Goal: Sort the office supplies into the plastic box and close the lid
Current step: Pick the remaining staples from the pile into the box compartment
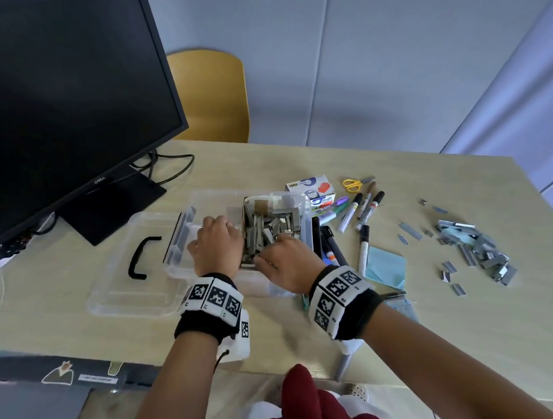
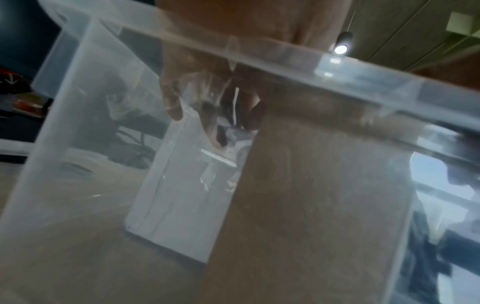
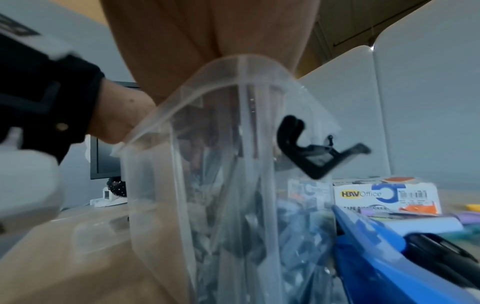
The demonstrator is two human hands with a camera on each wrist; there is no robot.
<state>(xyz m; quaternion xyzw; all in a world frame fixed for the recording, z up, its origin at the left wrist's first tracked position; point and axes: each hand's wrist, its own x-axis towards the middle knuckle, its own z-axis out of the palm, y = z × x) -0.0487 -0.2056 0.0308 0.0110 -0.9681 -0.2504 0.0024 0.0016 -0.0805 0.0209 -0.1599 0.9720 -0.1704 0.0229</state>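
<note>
While both hands reached into it, the clear plastic box (image 1: 206, 199) stood open near the middle of the pale wooden surface (image 1: 367, 331), beside the stand of a dark monitor (image 1: 61, 91). A yellow chair (image 1: 215, 95) stood beyond the far edge. The box's transparent lid (image 1: 115, 293), with its black handle (image 1: 142, 258), lay flat on the surface to the left, touching the box. An inner compartment on the box's right side held a heap of grey staple strips (image 1: 263, 235). The left hand (image 1: 218, 242) rested over the box's middle, fingers bent downward inside it; whether they held anything could not be told. The right hand (image 1: 286, 262) lay at the near edge of the staple compartment, its fingertips hidden among the strips, so its grasp could not be told either. Just right of the box stood a white tape-dispenser carton (image 1: 312, 189), and beside it lay several markers (image 1: 360, 212) and yellow-handled scissors (image 1: 354, 184). A light-blue pad of notes (image 1: 387, 266) lay near the right wrist. Well apart, toward the right edge, lay a loose pile of further staple strips (image 1: 480, 252). In the right wrist view, a blue stapler (image 3: 384, 257) sat just beside the box's wall.
</note>
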